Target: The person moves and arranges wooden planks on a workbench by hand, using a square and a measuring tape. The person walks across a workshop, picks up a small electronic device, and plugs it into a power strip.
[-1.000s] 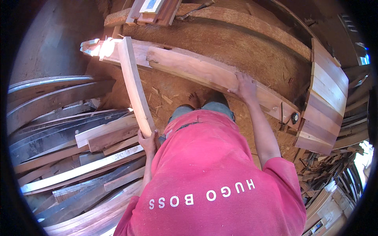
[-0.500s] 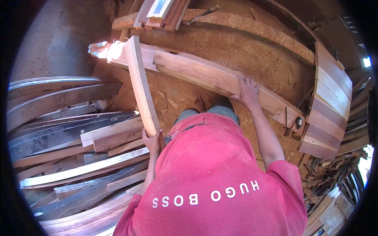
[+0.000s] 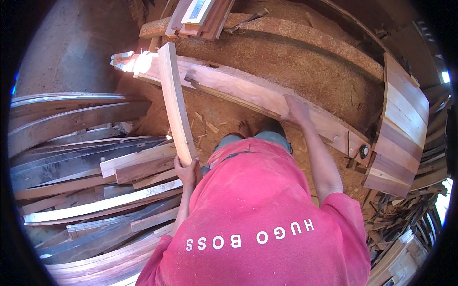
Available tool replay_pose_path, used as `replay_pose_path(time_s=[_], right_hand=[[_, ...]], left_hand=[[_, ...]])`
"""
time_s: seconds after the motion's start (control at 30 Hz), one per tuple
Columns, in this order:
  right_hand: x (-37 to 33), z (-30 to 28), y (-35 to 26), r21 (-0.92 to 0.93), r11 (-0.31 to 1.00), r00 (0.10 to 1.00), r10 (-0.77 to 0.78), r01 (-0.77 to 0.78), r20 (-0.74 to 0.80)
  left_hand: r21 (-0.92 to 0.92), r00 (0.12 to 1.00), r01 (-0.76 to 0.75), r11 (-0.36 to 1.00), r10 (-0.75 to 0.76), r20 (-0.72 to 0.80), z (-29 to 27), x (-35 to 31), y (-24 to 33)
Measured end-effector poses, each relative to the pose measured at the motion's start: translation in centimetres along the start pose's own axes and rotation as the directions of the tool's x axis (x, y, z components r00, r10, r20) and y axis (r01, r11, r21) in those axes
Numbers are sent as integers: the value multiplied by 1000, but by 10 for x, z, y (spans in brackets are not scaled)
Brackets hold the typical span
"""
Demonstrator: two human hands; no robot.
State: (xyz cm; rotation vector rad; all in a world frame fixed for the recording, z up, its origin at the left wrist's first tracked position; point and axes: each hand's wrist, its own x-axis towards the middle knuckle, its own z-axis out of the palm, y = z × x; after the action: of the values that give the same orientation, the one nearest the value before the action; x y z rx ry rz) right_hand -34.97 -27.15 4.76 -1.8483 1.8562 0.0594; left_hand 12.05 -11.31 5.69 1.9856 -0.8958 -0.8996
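Observation:
My left hand (image 3: 187, 171) is closed round the near end of a pale wooden plank (image 3: 174, 100). That plank slants away from me, its far end over the workbench beam. Across the long wooden beam (image 3: 334, 131) in front of me lies a second reddish board (image 3: 238, 88). My right hand (image 3: 296, 112) grips this board close to its right end, fingers bent over it; the fingertips are partly hidden. A small round black tape measure (image 3: 364, 151) sits at the beam's right end.
Stacked planks (image 3: 138, 167) crowd the left side. Several strips (image 3: 202, 21) lie at the top, beside a hammer-like tool (image 3: 249, 20). A panel of joined boards (image 3: 398, 128) stands at right, with scrap wood (image 3: 391, 214) below. Sawdust (image 3: 286, 59) covers the ground beyond the beam.
The fingers of my right hand, spread on the board before, have drawn together over it. The left hand keeps its hold on the plank. The whole view has shifted slightly.

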Motion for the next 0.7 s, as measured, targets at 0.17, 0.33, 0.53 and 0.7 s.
replay_pose_path(time_s=[0.17, 0.33, 0.53, 0.7], right_hand=[[3, 2, -8, -2, 997, 989, -74, 74, -125], [0, -1, -3, 38, 999, 999, -21, 20, 24], [-8, -6, 3, 37, 999, 999, -7, 6, 36], [-11, 13, 22, 40, 996, 988, -78, 84, -136]], left_hand=[[-3, 1000, 10, 1000, -10, 13, 0, 4, 3], [33, 1000, -8, 999, 7, 10, -1, 3, 9], [45, 997, -68, 997, 67, 41, -5, 7, 6], [-57, 999, -14, 998, 16, 49, 2, 8, 9]])
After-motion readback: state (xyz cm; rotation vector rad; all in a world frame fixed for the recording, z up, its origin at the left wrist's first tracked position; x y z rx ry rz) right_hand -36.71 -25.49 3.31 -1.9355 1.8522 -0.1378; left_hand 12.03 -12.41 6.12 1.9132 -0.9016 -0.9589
